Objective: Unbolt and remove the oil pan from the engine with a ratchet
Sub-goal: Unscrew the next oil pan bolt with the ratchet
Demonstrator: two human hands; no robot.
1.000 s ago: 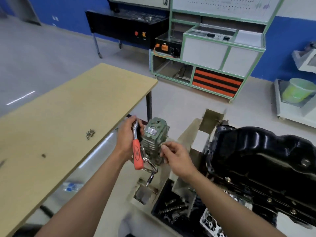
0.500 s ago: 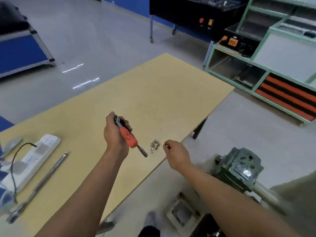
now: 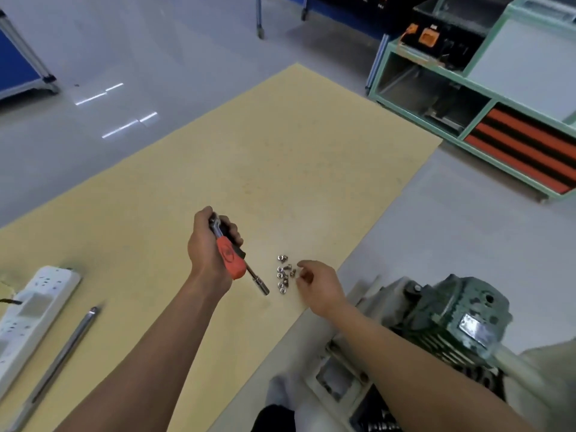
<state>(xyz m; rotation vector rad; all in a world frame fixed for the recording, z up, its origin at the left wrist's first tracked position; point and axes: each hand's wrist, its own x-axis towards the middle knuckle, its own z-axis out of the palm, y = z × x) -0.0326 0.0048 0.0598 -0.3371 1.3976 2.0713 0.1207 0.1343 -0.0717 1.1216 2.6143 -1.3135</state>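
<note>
The left hand [image 3: 207, 244] grips the red-handled ratchet [image 3: 230, 260] over the table [image 3: 280, 151]. The right hand [image 3: 318, 282], fingers curled, reaches a heap of loose bolts [image 3: 284, 275] near the table edge; whether it pinches one is unclear. Several bolts look removed; the oil pan is out of view, probably not yet off.

Item: head view, the only one. Worn wide-angle camera (straight edges bow near the borders). Faces forward and steeply down along both forearms. Close range: left hand [image 3: 207, 244] with ratchet [image 3: 229, 258] and right hand [image 3: 321, 285] at mid-frame over the worktop [image 3: 280, 169]. Far range: floor [image 3: 156, 42] and cabinet [image 3: 523, 67] along the top edge.
</note>
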